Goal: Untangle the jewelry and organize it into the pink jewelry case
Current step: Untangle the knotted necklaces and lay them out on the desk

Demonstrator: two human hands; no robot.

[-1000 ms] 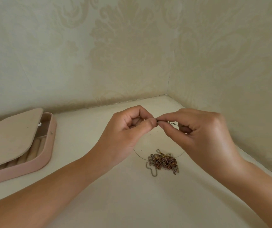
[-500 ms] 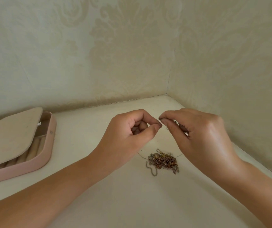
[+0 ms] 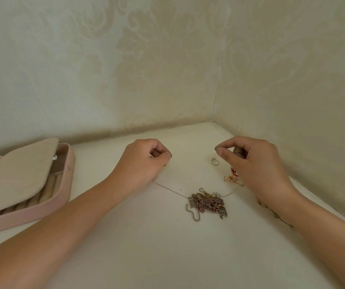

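Note:
A tangled clump of chains [image 3: 208, 203] in silver, gold and rose tones lies on the cream shelf. One thin chain [image 3: 171, 190] runs out of the clump on both sides. My left hand [image 3: 144, 163] pinches its left end and my right hand [image 3: 253, 163] pinches its right end, so the chain is spread apart above the clump. The pink jewelry case [image 3: 48, 201] lies open at the far left, its beige inner flap [image 3: 19, 174] partly covering the ring rolls.
A small silver ring [image 3: 215, 162] lies under my right fingers. Beside my right hand sit a pale pink trinket [image 3: 230, 177] and a red-and-white piece [image 3: 234, 171]. Patterned walls [image 3: 167, 69] meet in a corner close behind and to the right.
My hands were together at the chain's clasp; now they have pulled apart, left hand leftward and right hand rightward, with the thin chain stretched between them through the clump.

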